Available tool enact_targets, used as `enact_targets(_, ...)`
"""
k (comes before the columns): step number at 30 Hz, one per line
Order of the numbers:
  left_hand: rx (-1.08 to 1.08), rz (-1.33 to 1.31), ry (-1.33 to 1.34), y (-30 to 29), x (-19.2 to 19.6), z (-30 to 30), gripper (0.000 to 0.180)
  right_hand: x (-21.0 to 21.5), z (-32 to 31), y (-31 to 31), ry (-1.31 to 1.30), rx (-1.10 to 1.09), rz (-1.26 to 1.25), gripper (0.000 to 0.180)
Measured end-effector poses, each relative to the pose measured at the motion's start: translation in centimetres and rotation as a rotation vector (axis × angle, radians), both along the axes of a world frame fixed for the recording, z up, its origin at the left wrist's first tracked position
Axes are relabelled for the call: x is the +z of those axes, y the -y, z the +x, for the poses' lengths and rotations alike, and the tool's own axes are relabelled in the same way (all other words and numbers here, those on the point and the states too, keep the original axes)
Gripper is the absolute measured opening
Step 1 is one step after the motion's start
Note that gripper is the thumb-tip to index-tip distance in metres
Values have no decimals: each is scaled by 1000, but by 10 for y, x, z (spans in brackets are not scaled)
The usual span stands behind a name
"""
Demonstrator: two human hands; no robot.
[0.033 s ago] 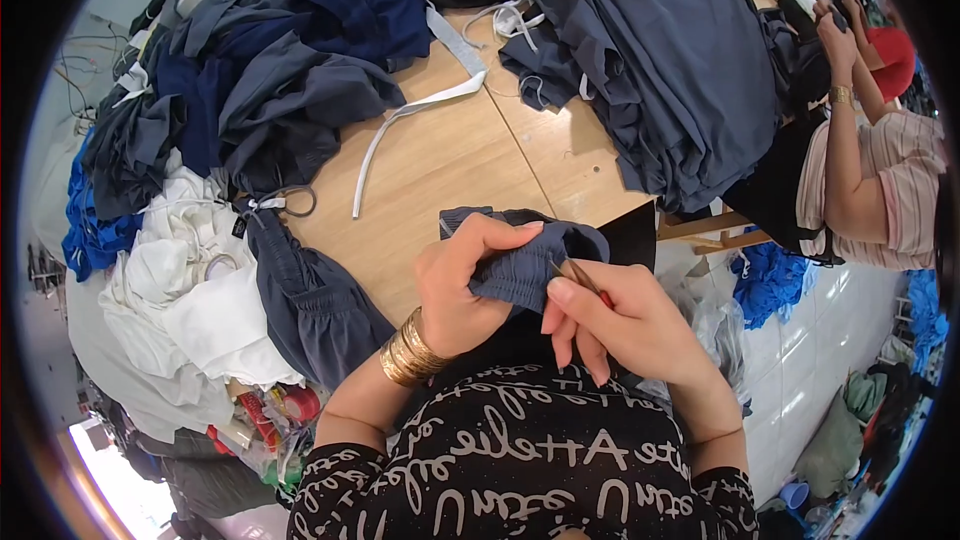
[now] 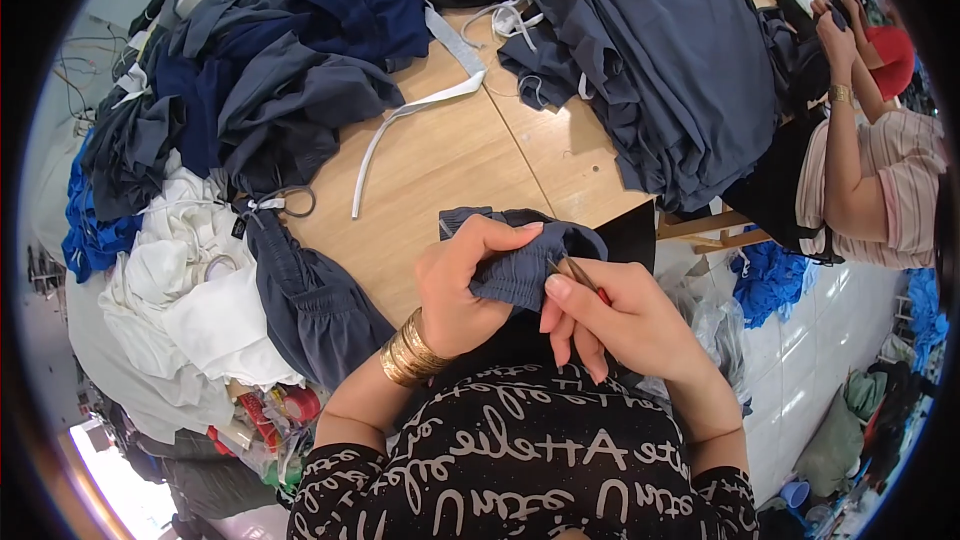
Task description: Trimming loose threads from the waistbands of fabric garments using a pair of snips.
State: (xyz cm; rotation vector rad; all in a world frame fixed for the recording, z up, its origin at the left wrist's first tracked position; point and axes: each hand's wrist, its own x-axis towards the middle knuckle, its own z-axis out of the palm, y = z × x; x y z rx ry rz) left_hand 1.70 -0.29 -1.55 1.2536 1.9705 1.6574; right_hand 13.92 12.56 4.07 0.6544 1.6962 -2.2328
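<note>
My left hand (image 2: 465, 285) grips a small bunched grey-blue garment (image 2: 520, 265) by its gathered edge, just above the near edge of the wooden table (image 2: 450, 160). Gold bangles (image 2: 408, 352) sit on that wrist. My right hand (image 2: 620, 325) pinches a thin pointed tool with a red handle (image 2: 582, 278). The tool's tip touches the garment's edge beside my left thumb. Both hands are close together in front of my chest.
A heap of dark blue and grey garments (image 2: 260, 70) covers the table's left, with white cloths (image 2: 190, 290) below it. A tall stack of grey-blue garments (image 2: 660, 60) fills the right. A white strap (image 2: 420, 105) crosses the wood. Another person (image 2: 880, 180) works at far right.
</note>
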Motion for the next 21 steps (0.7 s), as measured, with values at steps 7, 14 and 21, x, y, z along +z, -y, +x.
enact_targets(7,29,0,-98,-1,3,1,31,-4,-2,0,19,9,-12,34)
enact_targets(14,30,41,-169,-1,-2,1,32,-11,1,2,-15,-33,-116,35)
enact_targets(21,-4,11,-153,1,1,2,32,-16,0,6,-226,-480,242,19)
